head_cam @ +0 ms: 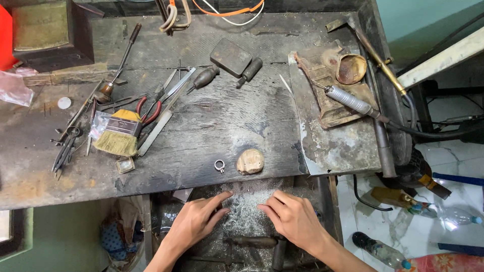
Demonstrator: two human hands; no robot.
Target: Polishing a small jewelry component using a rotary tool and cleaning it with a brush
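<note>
Metal filings point(247, 206) tray, both hands flat, fingers forward

Lighting: even, soft daylight over your surface point(212, 126); no hard shadows, only faint ones under your left hand point(194, 224) and right hand point(295, 219). Exposure: dark wood reads dim; the pale floor point(443, 166) at right is brightest. Glare: slight sheen on the metal plate point(338, 146). Focus: sharp at centre; small tools stay legible. Distortion: your view bows the surface's edges outward towards the corners.
</note>
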